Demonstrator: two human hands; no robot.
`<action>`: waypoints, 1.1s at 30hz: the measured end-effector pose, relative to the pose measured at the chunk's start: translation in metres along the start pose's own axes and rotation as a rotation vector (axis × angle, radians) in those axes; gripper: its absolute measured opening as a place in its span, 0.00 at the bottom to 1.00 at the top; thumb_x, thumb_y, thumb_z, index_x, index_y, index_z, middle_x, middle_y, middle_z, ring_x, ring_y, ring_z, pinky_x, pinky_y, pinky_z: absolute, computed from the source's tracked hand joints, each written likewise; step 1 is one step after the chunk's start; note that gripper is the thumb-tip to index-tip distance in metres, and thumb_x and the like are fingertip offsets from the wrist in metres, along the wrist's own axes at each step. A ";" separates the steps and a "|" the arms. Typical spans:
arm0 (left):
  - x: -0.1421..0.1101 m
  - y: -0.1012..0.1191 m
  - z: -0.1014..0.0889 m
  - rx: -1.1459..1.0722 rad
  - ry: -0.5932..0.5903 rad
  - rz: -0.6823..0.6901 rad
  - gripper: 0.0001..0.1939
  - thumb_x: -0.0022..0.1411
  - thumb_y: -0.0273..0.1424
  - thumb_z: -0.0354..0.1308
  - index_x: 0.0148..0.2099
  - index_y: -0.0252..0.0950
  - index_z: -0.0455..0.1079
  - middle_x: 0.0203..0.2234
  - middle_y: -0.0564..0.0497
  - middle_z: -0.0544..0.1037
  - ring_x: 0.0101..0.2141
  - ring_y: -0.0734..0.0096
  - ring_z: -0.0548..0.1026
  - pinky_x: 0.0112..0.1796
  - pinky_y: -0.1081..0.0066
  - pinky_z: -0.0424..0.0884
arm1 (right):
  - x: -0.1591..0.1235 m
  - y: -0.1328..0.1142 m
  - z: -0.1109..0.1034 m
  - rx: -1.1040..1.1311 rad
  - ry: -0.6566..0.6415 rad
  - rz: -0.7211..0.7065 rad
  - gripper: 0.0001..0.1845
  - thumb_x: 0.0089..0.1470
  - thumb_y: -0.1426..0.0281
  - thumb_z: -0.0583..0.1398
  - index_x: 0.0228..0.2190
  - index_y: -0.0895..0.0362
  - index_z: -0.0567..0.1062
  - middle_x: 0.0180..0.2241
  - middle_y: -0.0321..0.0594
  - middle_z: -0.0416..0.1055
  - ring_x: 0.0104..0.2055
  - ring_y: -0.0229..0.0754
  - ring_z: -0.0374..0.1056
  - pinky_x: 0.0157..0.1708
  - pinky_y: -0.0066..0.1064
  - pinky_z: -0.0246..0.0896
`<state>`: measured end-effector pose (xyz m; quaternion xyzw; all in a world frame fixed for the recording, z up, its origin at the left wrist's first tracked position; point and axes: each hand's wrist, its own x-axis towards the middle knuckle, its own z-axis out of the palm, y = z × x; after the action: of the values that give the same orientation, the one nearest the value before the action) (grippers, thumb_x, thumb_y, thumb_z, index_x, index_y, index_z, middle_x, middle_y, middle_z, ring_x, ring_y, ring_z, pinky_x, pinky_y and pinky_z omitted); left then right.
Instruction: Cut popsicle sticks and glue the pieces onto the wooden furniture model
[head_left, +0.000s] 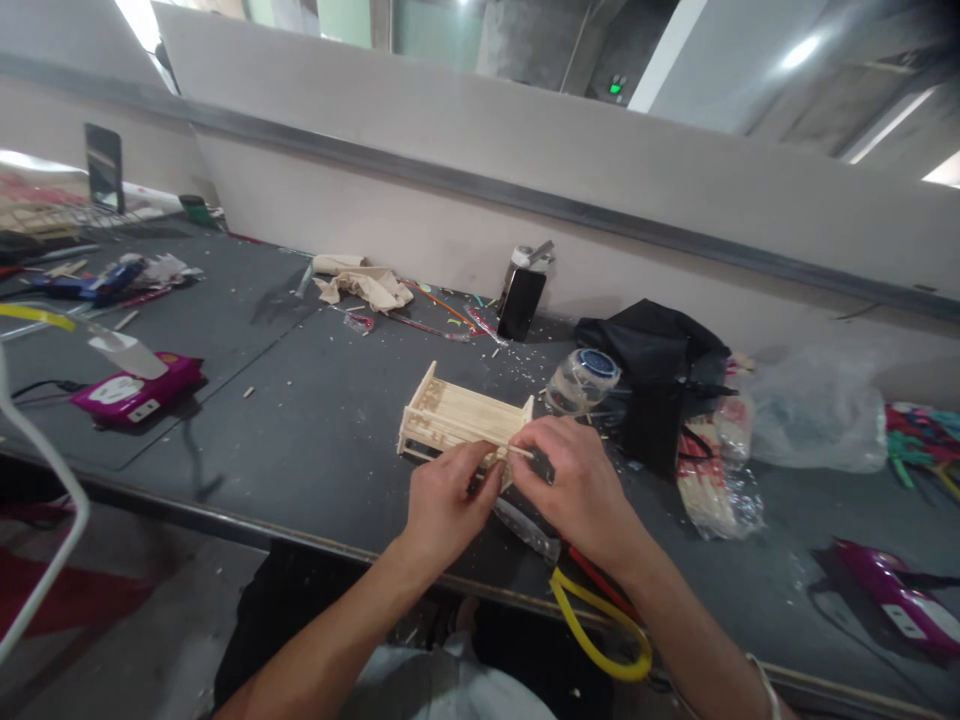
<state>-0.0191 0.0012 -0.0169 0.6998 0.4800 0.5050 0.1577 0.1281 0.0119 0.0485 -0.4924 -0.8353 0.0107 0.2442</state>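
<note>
Wooden-stick model (476, 407) near counter's (300, 460) front edge, one corner hidden by hands. Right hand (574, 478): fingers pinch thin wooden stick (523, 452), partly covered. Left hand (448, 497): fingers bunched at model, can't tell what's held.

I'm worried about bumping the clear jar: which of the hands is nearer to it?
Right. The right hand is just below the clear jar in the picture; the left hand is farther off, down to its left.

L hand (448, 497), R hand (574, 482) close tog., fingers (534, 434) pinched, forearms (686, 610) fwd.
</note>
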 end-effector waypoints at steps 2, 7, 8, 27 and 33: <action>0.000 0.000 0.000 -0.005 -0.001 -0.001 0.05 0.62 0.29 0.55 0.39 0.37 0.72 0.28 0.51 0.80 0.27 0.73 0.76 0.29 0.76 0.68 | -0.001 0.000 -0.001 0.008 0.002 0.001 0.02 0.53 0.73 0.58 0.31 0.56 0.71 0.33 0.40 0.74 0.39 0.46 0.67 0.41 0.38 0.57; -0.001 -0.001 0.000 -0.019 0.007 0.003 0.07 0.61 0.29 0.55 0.41 0.37 0.72 0.30 0.51 0.80 0.28 0.72 0.76 0.30 0.75 0.68 | -0.005 0.002 -0.004 0.053 -0.008 -0.002 0.07 0.53 0.72 0.59 0.37 0.56 0.72 0.38 0.42 0.74 0.42 0.47 0.67 0.44 0.39 0.57; -0.001 -0.001 0.000 -0.023 0.002 -0.001 0.07 0.61 0.28 0.55 0.41 0.37 0.72 0.30 0.51 0.80 0.28 0.72 0.76 0.30 0.75 0.68 | -0.005 0.002 -0.004 0.058 -0.010 -0.003 0.07 0.53 0.72 0.59 0.37 0.56 0.72 0.38 0.42 0.74 0.42 0.47 0.67 0.44 0.39 0.57; 0.005 0.006 0.000 -0.178 -0.049 -0.175 0.07 0.59 0.28 0.56 0.36 0.36 0.76 0.16 0.59 0.67 0.19 0.79 0.63 0.21 0.78 0.56 | -0.003 0.001 0.000 0.039 0.009 0.020 0.03 0.55 0.73 0.58 0.31 0.56 0.73 0.33 0.40 0.74 0.39 0.46 0.66 0.42 0.39 0.57; 0.002 0.003 0.003 -0.225 -0.014 -0.115 0.06 0.59 0.26 0.56 0.35 0.36 0.75 0.21 0.55 0.74 0.22 0.77 0.68 0.25 0.77 0.61 | -0.003 0.000 0.001 0.050 0.020 0.032 0.03 0.55 0.73 0.58 0.30 0.55 0.73 0.33 0.40 0.74 0.39 0.46 0.67 0.41 0.39 0.56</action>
<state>-0.0148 0.0025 -0.0148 0.6525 0.4584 0.5409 0.2674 0.1286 0.0094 0.0465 -0.4995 -0.8244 0.0305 0.2645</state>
